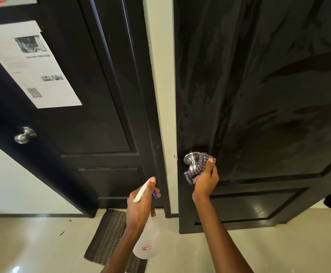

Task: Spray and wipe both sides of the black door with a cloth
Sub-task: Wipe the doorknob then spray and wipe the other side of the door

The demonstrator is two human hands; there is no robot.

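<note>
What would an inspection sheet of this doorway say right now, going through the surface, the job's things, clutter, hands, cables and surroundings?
Surface: black panelled door on the right shows wet smears and streaks over its upper panel.
Job's things: checked purple cloth pressed against the round silver knob; clear plastic spray bottle with white and blue trigger head, red-edged label.
Clutter: small dark speck on the floor at left.
Hands: right hand grips the cloth at the knob; left hand holds the bottle by its neck.
Cables: nothing seen.
Surroundings: second black door on the left bearing a printed paper notice; patterned dark doormat; glossy pale floor tiles.
</note>
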